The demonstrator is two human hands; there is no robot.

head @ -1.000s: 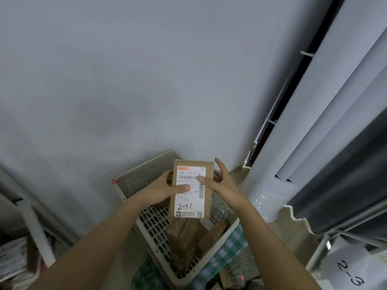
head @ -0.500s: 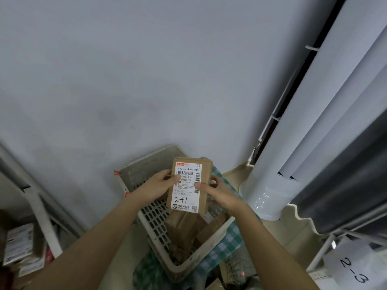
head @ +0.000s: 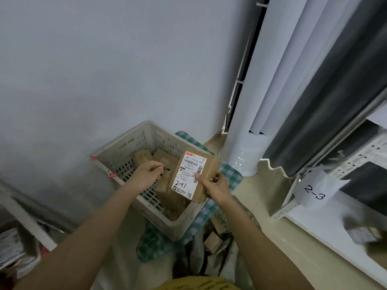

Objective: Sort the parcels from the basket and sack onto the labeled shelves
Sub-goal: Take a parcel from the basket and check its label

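Parcel marked 241 sits over the basket, pinched by the right hand at its right edge, while the left hand hangs loosely curled and holds nothing. Its long axis runs up and slightly right, label facing the camera. Best to match that number to the shelf tag reading 2-3 before moving it.

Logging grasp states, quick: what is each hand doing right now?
Left hand: loosely curled over the basket, holding nothing.
Right hand: gripping the parcel.
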